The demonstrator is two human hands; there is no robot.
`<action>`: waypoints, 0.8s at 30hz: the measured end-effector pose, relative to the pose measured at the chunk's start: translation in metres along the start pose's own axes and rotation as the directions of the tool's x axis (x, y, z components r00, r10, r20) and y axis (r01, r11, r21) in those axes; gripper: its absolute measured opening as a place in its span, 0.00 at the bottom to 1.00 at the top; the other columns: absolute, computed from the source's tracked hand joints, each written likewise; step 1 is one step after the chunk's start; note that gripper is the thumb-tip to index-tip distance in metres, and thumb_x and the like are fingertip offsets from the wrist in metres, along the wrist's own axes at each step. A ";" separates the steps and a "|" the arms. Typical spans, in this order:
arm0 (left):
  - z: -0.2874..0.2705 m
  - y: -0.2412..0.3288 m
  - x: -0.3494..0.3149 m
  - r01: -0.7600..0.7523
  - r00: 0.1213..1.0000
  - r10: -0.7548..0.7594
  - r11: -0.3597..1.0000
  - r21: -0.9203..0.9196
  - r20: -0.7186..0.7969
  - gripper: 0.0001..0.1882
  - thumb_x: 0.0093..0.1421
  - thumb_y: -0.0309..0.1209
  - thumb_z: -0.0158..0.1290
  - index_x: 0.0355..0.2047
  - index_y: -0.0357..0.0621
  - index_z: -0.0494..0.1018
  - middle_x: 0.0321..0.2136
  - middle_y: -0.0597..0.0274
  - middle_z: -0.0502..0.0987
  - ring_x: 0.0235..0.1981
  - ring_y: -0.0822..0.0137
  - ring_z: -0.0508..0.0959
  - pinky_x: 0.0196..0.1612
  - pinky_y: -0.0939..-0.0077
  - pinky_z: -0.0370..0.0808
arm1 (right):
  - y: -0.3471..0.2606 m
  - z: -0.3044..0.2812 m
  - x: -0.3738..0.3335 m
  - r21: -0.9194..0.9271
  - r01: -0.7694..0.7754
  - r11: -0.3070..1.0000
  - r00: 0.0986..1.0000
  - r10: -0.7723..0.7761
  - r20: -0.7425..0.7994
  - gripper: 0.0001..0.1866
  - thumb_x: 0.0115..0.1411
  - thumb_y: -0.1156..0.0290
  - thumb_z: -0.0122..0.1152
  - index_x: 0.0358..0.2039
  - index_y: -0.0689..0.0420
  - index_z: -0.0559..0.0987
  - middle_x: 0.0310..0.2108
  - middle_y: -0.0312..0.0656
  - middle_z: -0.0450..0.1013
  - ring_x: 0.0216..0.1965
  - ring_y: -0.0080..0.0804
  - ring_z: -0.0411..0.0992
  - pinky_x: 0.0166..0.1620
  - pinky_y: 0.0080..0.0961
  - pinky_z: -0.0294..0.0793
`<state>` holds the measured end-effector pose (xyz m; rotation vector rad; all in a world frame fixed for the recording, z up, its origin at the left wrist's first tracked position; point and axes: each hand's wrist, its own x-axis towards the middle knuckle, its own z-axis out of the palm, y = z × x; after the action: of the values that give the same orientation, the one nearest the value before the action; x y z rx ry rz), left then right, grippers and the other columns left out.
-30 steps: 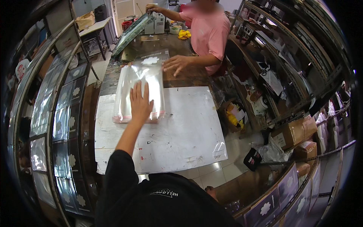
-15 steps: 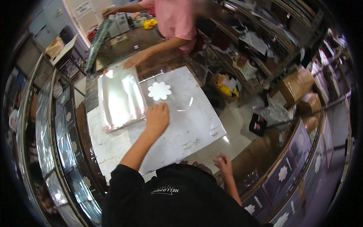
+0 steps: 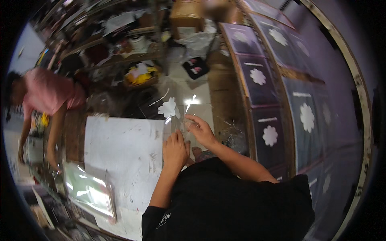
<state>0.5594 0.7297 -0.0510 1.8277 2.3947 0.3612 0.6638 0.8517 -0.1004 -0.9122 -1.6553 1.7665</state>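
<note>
I am pinching the clear flower sheet [image 3: 173, 109] in both grips, left hand [image 3: 175, 149] and right hand [image 3: 200, 130], keeping it flat.

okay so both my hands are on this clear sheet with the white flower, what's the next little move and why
Probably lift the clear sheet free. Your left hand and right hand both grip its near edge, and it already overhangs the white table edge toward the floor.

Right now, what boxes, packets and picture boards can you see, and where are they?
Clear flower sheet: both hands hold it, white flower.
Cardboard box: top middle, brown.
Dark flower panels: stacked at right, white flowers.
Shiny clear packets: lower left on the white-covered table.
</note>
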 end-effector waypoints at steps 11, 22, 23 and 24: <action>-0.003 -0.047 -0.026 -0.016 0.953 -0.096 0.931 -0.364 -0.289 0.22 0.56 0.26 0.60 0.52 0.36 0.74 0.43 0.46 0.74 0.45 0.48 0.73 0.50 0.59 0.69 | -0.005 -0.187 0.047 -0.286 -0.108 0.952 0.987 0.067 -0.148 0.21 0.57 0.79 0.49 0.52 0.61 0.78 0.44 0.48 0.80 0.45 0.36 0.79 0.49 0.31 0.76; 0.063 -0.123 -0.056 0.304 0.867 -0.349 0.936 -0.178 -0.356 0.19 0.61 0.25 0.52 0.52 0.34 0.72 0.51 0.44 0.70 0.53 0.47 0.68 0.57 0.53 0.65 | -0.020 -0.308 0.152 -0.465 -0.119 0.877 0.923 -0.075 -0.378 0.31 0.57 0.80 0.52 0.64 0.60 0.68 0.58 0.47 0.71 0.48 0.31 0.77 0.47 0.27 0.76; 0.061 -0.121 -0.053 0.312 0.860 -0.358 0.933 -0.181 -0.364 0.19 0.60 0.25 0.52 0.52 0.34 0.72 0.51 0.44 0.70 0.53 0.47 0.69 0.57 0.53 0.65 | 0.000 -0.339 0.151 -0.606 -0.064 0.793 0.880 -0.242 -0.409 0.31 0.57 0.81 0.51 0.64 0.61 0.67 0.62 0.46 0.67 0.49 0.31 0.77 0.46 0.26 0.77; 0.061 -0.120 -0.051 0.334 0.852 -0.379 0.925 -0.184 -0.361 0.19 0.60 0.25 0.52 0.52 0.34 0.72 0.51 0.44 0.70 0.53 0.47 0.69 0.57 0.53 0.65 | 0.007 -0.352 0.146 -0.234 0.000 0.972 0.846 -0.125 -0.519 0.32 0.57 0.82 0.52 0.65 0.60 0.66 0.63 0.45 0.66 0.50 0.33 0.76 0.44 0.23 0.77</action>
<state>0.4751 0.6583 -0.1433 1.3125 2.8297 0.8733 0.8490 1.1835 -0.1274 -1.2958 -1.5000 1.1422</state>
